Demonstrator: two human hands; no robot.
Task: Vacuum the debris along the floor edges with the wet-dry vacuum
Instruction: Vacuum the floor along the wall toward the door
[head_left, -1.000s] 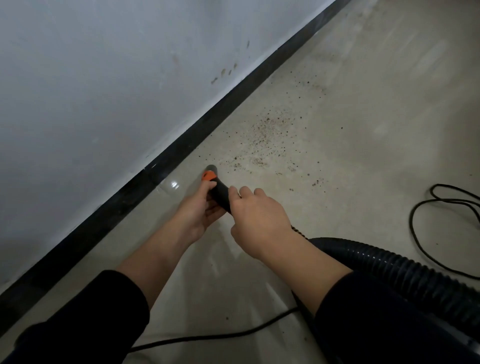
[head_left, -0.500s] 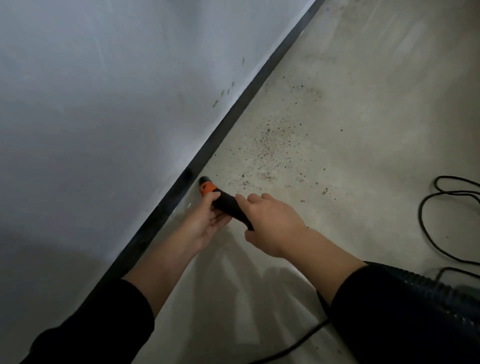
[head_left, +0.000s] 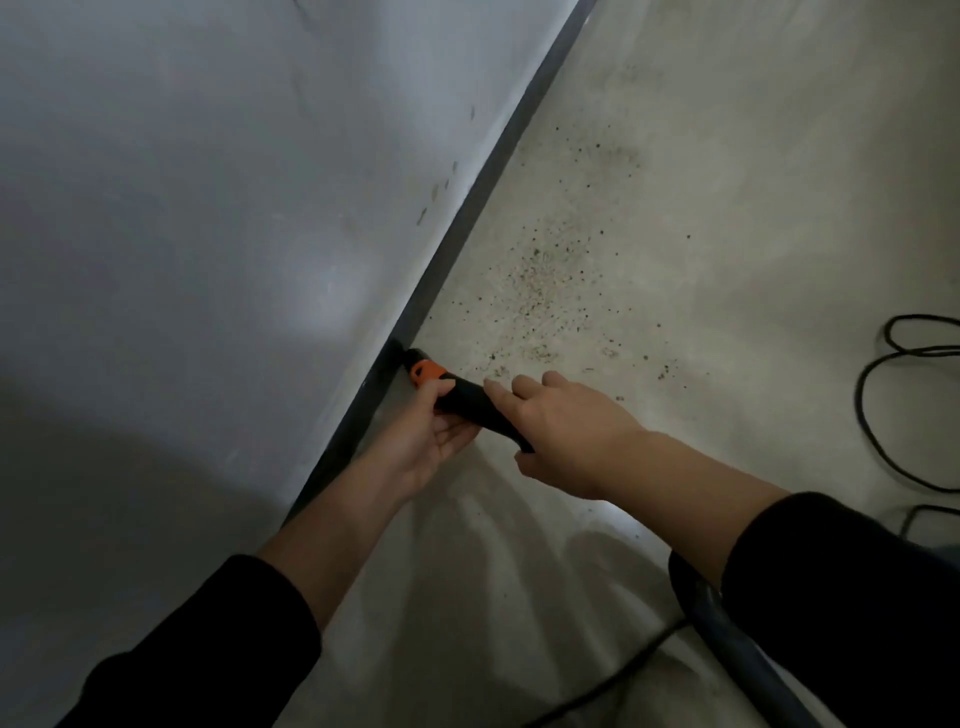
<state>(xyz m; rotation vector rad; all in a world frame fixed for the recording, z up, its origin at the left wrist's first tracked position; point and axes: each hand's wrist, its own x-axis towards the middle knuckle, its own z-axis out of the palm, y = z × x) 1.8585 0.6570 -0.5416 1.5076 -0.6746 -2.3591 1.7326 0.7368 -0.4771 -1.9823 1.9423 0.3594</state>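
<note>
- We are wrapping the left grip (head_left: 421, 441) and right grip (head_left: 566, 436) around the nozzle (head_left: 467, 402), its tip at the baseboard (head_left: 457, 234).
- We are risking missing the debris (head_left: 545, 291) scattered farther right by hugging the wall.

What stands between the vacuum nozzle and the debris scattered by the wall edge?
Nothing visible. The nozzle, held by the left hand and right hand, has its tip at the baseboard; only bare floor separates it from the debris ahead. The cable lies far right, off that path.
</note>
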